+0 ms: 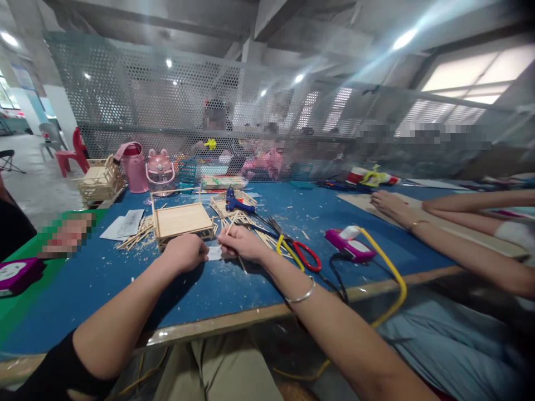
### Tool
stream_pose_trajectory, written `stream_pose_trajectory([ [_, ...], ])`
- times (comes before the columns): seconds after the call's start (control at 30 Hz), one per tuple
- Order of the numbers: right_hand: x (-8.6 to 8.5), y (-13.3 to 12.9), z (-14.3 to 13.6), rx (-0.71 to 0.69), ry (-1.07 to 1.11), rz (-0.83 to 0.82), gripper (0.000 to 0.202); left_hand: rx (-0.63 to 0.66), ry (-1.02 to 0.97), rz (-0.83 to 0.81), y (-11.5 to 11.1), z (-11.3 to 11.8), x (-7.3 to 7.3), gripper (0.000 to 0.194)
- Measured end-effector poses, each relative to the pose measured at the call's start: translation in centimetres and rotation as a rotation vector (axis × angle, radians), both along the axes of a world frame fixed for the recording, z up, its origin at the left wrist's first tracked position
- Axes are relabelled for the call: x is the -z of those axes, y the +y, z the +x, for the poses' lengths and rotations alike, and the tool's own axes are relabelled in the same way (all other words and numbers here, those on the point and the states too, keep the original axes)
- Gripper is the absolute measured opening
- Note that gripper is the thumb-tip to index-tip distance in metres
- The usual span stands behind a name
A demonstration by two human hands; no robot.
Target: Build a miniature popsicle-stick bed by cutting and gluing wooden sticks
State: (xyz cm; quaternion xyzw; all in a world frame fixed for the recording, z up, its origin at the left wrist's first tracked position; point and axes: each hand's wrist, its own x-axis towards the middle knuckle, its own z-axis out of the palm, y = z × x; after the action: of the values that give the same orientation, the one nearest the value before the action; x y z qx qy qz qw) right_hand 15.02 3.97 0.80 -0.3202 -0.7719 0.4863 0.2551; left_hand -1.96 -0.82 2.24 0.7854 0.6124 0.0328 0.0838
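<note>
My left hand is closed at the front edge of a wooden stick frame; what its fingers hold, if anything, is too small to make out. Beside it, my right hand pinches a thin wooden stick. A small white paper lies on the table between the two hands. Behind my right hand, a blue glue gun rests by a smaller stick frame. Loose sticks are piled left of the larger frame, with more sticks right of my right hand.
Scissors with red and yellow handles and a purple power strip with a yellow cable lie to the right. Another person's hand rests on cardboard at the far right. A pink flask and a clear bottle stand at the back left.
</note>
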Motion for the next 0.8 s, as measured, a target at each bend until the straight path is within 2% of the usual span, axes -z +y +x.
stream_pose_trajectory([
  [0.07, 0.2, 0.3, 0.1, 0.000, 0.187, -0.185, 0.032, 0.067, -0.064, 0.044, -0.2, 0.4, -0.1, 0.024],
  [0.17, 0.4, 0.5, 0.0, -0.052, 0.303, -0.304, 0.043, 0.181, -0.243, 0.118, -0.4, 0.9, -0.2, 0.026],
  [0.33, 0.2, 0.4, 0.2, -0.129, 0.365, -0.372, 0.041, 0.216, -0.543, 0.079, -0.3, 1.3, 0.3, 0.035],
  [0.53, 0.2, 0.3, 0.8, -0.227, 0.330, -0.395, 0.040, 0.384, -0.627, -0.057, -0.4, 1.2, 0.1, 0.036],
  [0.6, 0.2, 0.4, 0.7, -0.201, 0.306, -0.344, 0.040, 0.390, -0.586, -0.067, -0.4, 0.9, -0.2, 0.035],
  [0.67, 0.2, 0.3, 0.5, -0.115, 0.257, -0.216, 0.036, 0.335, -0.472, -0.041, -0.3, 0.5, -0.5, 0.031],
  [0.73, 0.1, 0.1, 0.2, -0.010, 0.134, 0.007, 0.029, 0.221, -0.310, 0.024, -0.1, 0.0, -0.6, 0.026],
  [0.8, 0.0, -0.2, -0.1, 0.037, -0.035, 0.231, 0.023, 0.097, -0.161, 0.075, 0.0, -0.3, -0.5, 0.026],
])
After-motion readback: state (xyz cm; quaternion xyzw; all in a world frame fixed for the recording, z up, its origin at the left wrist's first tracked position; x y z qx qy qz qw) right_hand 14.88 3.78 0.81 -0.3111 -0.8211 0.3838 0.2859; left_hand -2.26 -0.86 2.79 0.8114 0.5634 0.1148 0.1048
